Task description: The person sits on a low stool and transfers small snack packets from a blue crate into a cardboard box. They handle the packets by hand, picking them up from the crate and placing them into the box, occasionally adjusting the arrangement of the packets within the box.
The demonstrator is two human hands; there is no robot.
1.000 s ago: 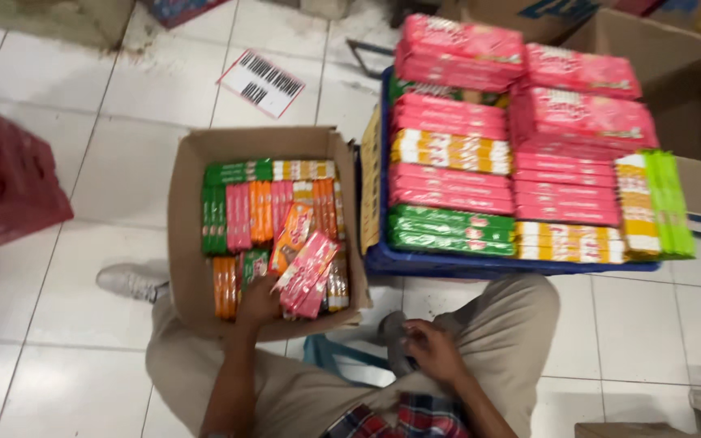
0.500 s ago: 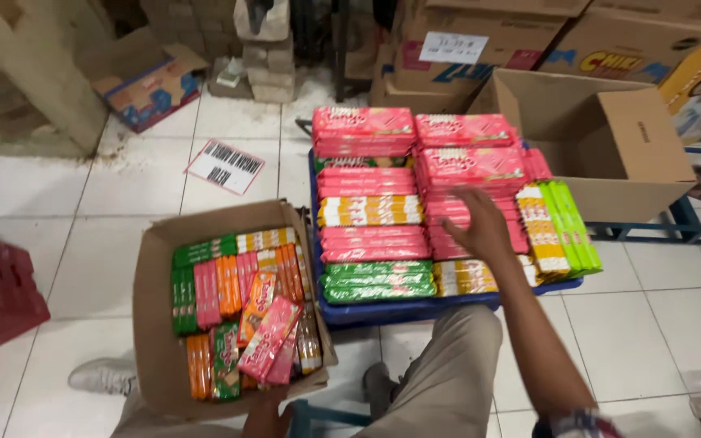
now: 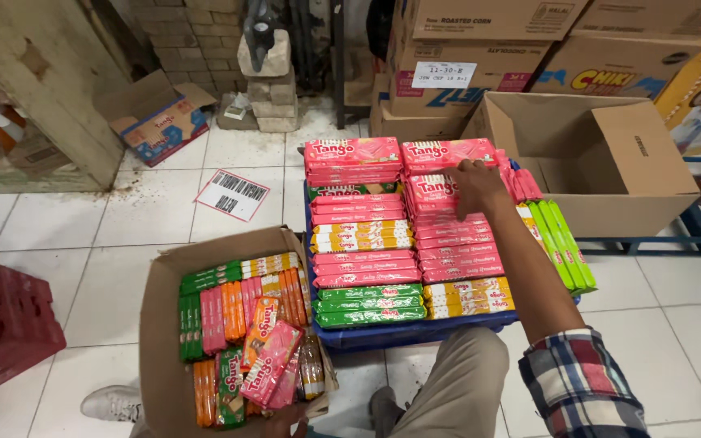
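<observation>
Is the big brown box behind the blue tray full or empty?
Empty, as far as shows: the big brown box stands with flaps open and only bare cardboard walls visible inside. Its floor is partly hidden by its front wall.

Left hand [image 3: 285, 422] cut off by bottom edge, grip possibly on pink packets [image 3: 273, 369].

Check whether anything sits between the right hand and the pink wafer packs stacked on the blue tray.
Nothing visible does. The right hand already rests on top of the pink wafer packs on the blue tray, with no gap or object between them.
</observation>
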